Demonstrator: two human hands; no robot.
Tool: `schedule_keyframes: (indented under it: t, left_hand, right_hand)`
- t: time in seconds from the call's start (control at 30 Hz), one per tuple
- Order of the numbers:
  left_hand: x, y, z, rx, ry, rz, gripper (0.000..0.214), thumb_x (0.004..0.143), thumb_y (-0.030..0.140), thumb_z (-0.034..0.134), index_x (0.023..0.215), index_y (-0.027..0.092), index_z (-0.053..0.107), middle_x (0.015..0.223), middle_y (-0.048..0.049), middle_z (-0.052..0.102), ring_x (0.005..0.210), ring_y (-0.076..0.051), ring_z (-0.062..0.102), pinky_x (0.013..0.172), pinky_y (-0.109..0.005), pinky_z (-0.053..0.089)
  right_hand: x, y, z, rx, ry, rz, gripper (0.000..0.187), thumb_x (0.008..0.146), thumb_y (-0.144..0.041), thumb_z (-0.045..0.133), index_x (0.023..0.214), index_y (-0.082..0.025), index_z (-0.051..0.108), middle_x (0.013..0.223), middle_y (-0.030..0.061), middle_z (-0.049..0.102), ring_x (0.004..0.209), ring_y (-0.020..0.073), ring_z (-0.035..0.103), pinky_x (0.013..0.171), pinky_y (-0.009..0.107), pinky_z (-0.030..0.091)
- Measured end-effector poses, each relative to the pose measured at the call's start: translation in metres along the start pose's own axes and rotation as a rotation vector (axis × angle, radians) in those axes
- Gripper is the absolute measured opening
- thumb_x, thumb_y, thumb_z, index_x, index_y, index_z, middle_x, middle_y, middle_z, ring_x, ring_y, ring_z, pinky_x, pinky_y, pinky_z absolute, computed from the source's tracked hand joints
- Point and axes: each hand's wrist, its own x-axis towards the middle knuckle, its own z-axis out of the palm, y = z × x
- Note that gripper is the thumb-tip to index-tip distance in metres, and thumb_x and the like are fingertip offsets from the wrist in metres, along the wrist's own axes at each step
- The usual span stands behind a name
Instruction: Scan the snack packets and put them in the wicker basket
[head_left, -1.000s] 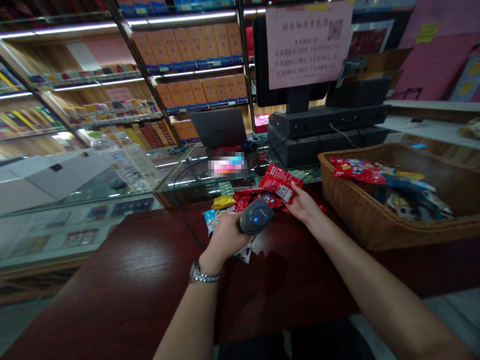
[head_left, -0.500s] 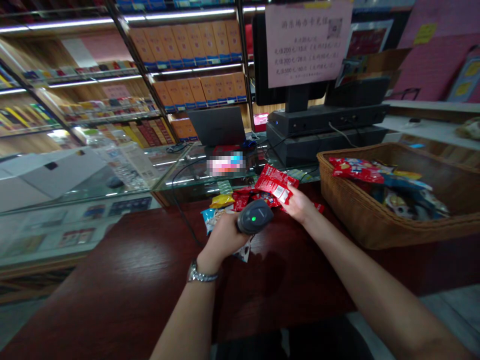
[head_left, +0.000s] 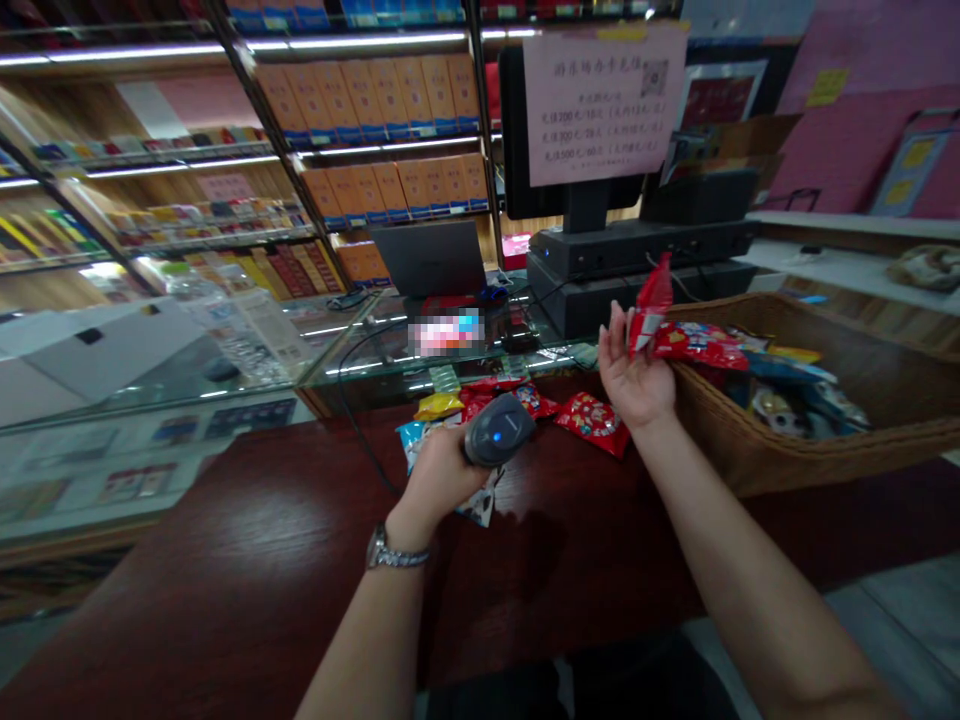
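My left hand [head_left: 442, 475] is shut around the grip of a dark grey handheld barcode scanner [head_left: 499, 430], whose blue light is lit. A metal wristwatch [head_left: 397, 549] sits on that wrist. Just beyond the scanner, a heap of snack packets lies on the dark wooden counter [head_left: 225, 570], including a yellow packet [head_left: 439, 405] and a pale blue one [head_left: 412, 442]. My right hand [head_left: 636, 375] is raised at the basket's edge, holding a red snack packet [head_left: 651, 310] upright. A second red packet [head_left: 592, 422] lies on the counter between my hands.
A wicker basket [head_left: 757, 455] of assorted snack packets stands at the right. A glass display counter [head_left: 360, 365] with a laptop [head_left: 429, 258] runs behind. A monitor with a pink sign [head_left: 604, 105] stands on a black base. Shelves of boxes fill the back left.
My right hand has moved right and up to the basket's edge with the red packet. The scanner has shifted slightly left, and its light has gone from green to blue.
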Motion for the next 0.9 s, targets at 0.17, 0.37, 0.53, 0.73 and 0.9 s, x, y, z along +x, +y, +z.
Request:
schedule_keyframes:
  t: [0.17,0.37,0.53,0.73,0.9]
  left_hand:
    - [-0.001,0.005,-0.002,0.022,-0.018,-0.032,0.016,0.067,0.013,0.067,0.081,0.018,0.070,0.075,-0.0056,0.075,0.074,-0.023,0.070,0.067,-0.028,0.048]
    - [-0.001,0.000,0.000,0.000,-0.011,-0.019,0.018,0.071,0.014,0.063,0.085,0.017,0.072,0.078,-0.0062,0.076,0.074,-0.022,0.071,0.069,-0.029,0.049]
    - [0.001,0.000,0.000,0.045,-0.020,-0.052,0.010,0.069,0.016,0.065,0.077,0.018,0.070,0.075,-0.0063,0.075,0.074,-0.023,0.071,0.066,-0.028,0.047]
    - [0.002,-0.001,-0.001,0.055,-0.023,-0.076,0.006,0.066,0.015,0.064,0.070,0.018,0.067,0.068,-0.0051,0.073,0.067,-0.022,0.069,0.060,-0.027,0.044]
    - [0.002,-0.009,0.001,0.007,-0.026,-0.058,0.014,0.068,0.013,0.062,0.078,0.017,0.070,0.076,-0.0070,0.076,0.075,-0.024,0.072,0.068,-0.029,0.049]
  right_hand:
    - [-0.009,-0.008,0.014,0.006,-0.036,-0.072,0.051,0.097,-0.015,0.031,0.129,-0.038,0.064,0.128,-0.0054,0.070,0.120,0.0098,0.064,0.110,0.037,0.047]
    - [-0.005,-0.006,0.023,0.202,-0.026,-0.092,0.056,0.096,-0.015,0.028,0.133,-0.041,0.060,0.123,-0.0053,0.072,0.112,0.0125,0.069,0.107,0.038,0.049]
    - [0.002,-0.030,0.045,0.870,-0.006,0.047,0.051,0.096,-0.018,0.031,0.132,-0.035,0.063,0.121,-0.0003,0.073,0.106,0.0162,0.072,0.103,0.041,0.052]
    - [0.011,-0.065,0.063,1.675,-0.073,0.223,0.038,0.090,-0.021,0.043,0.107,-0.035,0.075,0.107,-0.0011,0.078,0.108,0.0220,0.072,0.106,0.049,0.049]
    - [0.018,-0.054,0.065,1.085,0.049,-0.020,0.039,0.095,-0.034,0.039,0.115,-0.037,0.072,0.109,-0.0013,0.077,0.100,0.0182,0.075,0.092,0.040,0.058]
